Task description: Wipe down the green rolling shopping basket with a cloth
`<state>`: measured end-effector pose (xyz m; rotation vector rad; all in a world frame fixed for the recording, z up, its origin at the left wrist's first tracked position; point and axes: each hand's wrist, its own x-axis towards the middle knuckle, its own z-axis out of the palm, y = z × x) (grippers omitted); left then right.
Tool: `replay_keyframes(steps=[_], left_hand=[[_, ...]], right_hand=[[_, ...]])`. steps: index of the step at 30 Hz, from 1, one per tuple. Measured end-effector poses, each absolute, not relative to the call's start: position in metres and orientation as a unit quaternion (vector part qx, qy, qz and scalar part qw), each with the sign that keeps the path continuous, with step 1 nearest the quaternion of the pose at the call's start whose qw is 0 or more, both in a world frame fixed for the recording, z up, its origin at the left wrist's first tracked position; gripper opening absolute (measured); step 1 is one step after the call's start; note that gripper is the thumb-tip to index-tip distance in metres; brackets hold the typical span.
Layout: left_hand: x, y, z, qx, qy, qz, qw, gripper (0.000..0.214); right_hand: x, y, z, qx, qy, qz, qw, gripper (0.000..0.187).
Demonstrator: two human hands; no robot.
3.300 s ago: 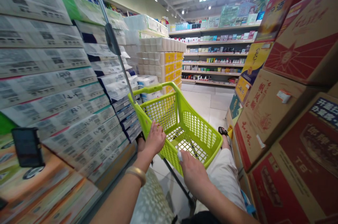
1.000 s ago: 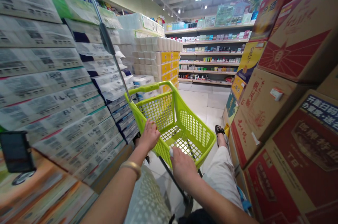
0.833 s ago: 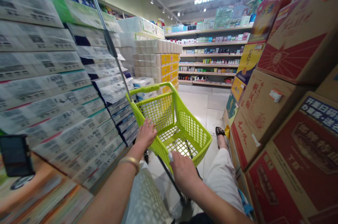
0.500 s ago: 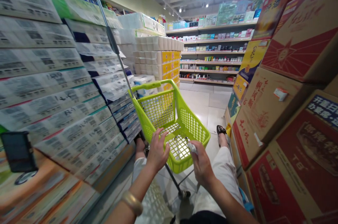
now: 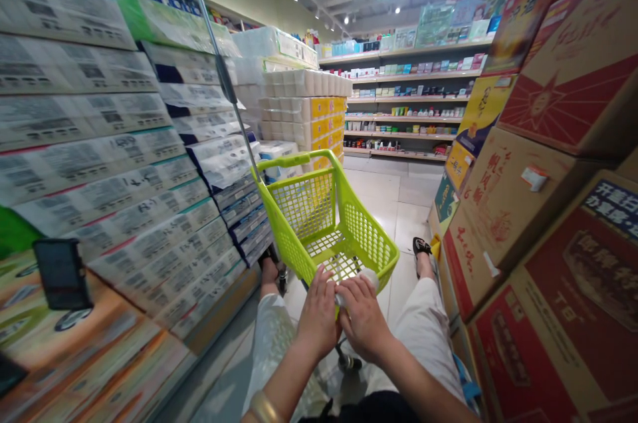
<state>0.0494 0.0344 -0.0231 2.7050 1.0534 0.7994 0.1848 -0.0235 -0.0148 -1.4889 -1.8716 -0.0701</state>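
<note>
A lime-green plastic basket cart [image 5: 369,237] stands on the aisle floor in front of me, and nothing shows inside it. Both hands meet at its near rim. My right hand [image 5: 366,323] is closed on a small white thing [image 5: 369,275] that I cannot make out. My left hand [image 5: 319,316] has its fingers curled and pinches the same thing from the left, touching the right hand. A gold bangle [image 5: 264,408] sits on my left wrist. My legs in white trousers [image 5: 423,336] straddle the cart.
Stacked tissue packs [image 5: 124,163] wall the left side, and red and brown cartons [image 5: 543,223] wall the right. A metal pole [image 5: 219,70] rises from the cart's left. A dark phone [image 5: 62,273] hangs at the left. The tiled aisle [image 5: 393,193] runs to product shelves [image 5: 403,110].
Both hands left the basket's near rim corners and came together at its middle. The left hand now pinches the white thing with the right. The cart sits a little further from me.
</note>
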Motion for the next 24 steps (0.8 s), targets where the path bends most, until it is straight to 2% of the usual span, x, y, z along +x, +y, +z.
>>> replay_keyframes(steps=[4,7,11,18,24], left_hand=[[0.047,0.034,-0.019,0.899,0.343,0.266,0.053,0.046],[0.047,0.032,-0.015,0.899,0.339,0.272,0.048,0.044],[0.05,0.031,-0.017,0.896,0.34,0.281,0.049,0.045],[0.048,0.034,-0.021,0.898,0.342,0.273,0.053,0.05],[0.043,0.034,-0.016,0.908,0.327,0.26,0.035,0.041]], right_hand=[[0.2,-0.021,-0.018,-0.565,-0.731,-0.035,0.38,0.036],[0.235,-0.018,-0.026,-0.602,-0.678,-0.09,0.411,0.031],[0.242,-0.015,-0.038,-0.64,-0.617,-0.136,0.438,0.032],[0.184,-0.023,-0.038,-0.571,-0.708,-0.096,0.405,0.043],[0.238,-0.016,-0.032,-0.615,-0.651,-0.134,0.424,0.032]])
